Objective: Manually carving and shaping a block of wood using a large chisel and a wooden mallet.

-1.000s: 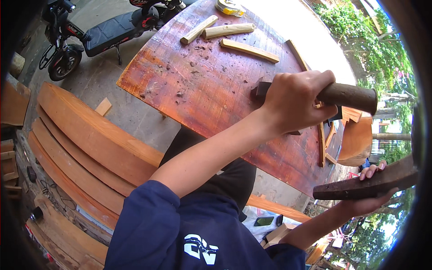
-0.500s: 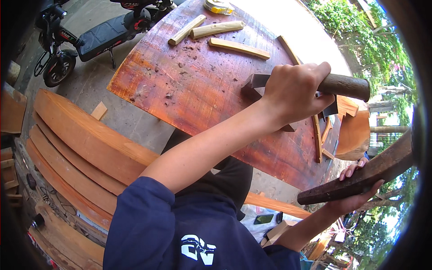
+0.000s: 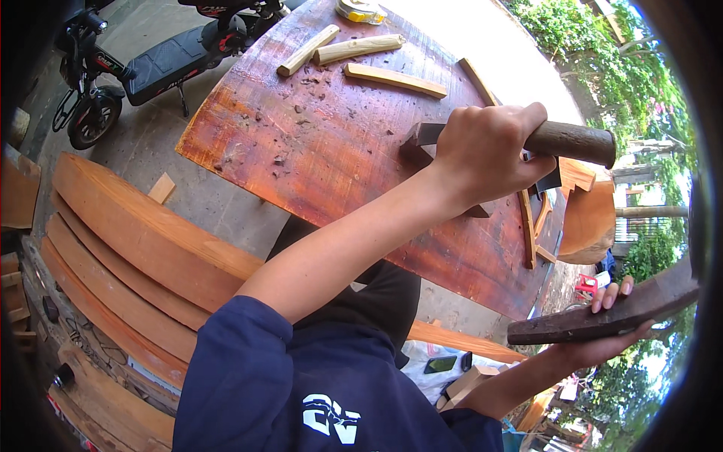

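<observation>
Left fist wrapped tight around a tool, right hand pinching a dark curved piece

Writing first: the navy shirt [image 3: 248,377] has a bold white print [image 3: 331,418] on the front, and the black scooter [image 3: 166,68] has some small markings too tiny to make out. The left hand [image 3: 489,147] has its fingers fully curled round the thick dark handle of the tool [image 3: 576,143], over the reddish table [image 3: 324,177]. The right hand [image 3: 608,349] is only partly closed, fingertips on top of the dark curved piece [image 3: 580,320], palm underneath, just off the table's right corner. Wooden sticks [image 3: 395,80] and a tape measure [image 3: 360,11] lie up top.
</observation>
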Demonstrator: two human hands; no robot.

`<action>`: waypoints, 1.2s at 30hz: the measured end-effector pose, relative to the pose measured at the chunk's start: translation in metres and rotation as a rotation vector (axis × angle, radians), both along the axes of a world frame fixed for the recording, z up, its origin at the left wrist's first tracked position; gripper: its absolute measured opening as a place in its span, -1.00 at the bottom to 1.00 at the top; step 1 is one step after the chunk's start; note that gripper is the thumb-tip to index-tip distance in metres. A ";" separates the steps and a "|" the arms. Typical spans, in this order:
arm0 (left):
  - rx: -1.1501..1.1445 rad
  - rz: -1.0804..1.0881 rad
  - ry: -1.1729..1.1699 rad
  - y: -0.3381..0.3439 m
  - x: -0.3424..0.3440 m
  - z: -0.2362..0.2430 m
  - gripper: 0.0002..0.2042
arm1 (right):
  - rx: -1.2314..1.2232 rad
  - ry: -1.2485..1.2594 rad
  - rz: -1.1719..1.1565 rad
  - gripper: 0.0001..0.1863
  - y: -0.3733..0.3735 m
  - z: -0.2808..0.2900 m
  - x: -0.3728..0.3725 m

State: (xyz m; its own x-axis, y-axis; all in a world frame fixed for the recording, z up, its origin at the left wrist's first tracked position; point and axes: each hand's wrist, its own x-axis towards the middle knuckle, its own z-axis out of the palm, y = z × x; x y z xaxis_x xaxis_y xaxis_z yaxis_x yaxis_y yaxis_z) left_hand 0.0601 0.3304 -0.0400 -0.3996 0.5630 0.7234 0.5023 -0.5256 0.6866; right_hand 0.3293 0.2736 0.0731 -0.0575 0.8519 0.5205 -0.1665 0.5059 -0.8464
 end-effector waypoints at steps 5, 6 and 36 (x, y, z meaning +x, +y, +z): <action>0.011 0.010 0.009 0.000 -0.001 -0.004 -0.72 | -0.319 -0.360 -0.072 -0.36 -0.019 -0.049 0.012; -0.036 0.008 0.019 0.000 -0.003 -0.007 -0.73 | -0.251 -0.577 -0.121 -0.36 -0.030 -0.052 -0.004; -0.041 -0.038 0.143 0.001 0.001 -0.016 -0.73 | -0.323 0.025 -0.037 -0.33 -0.015 -0.051 0.006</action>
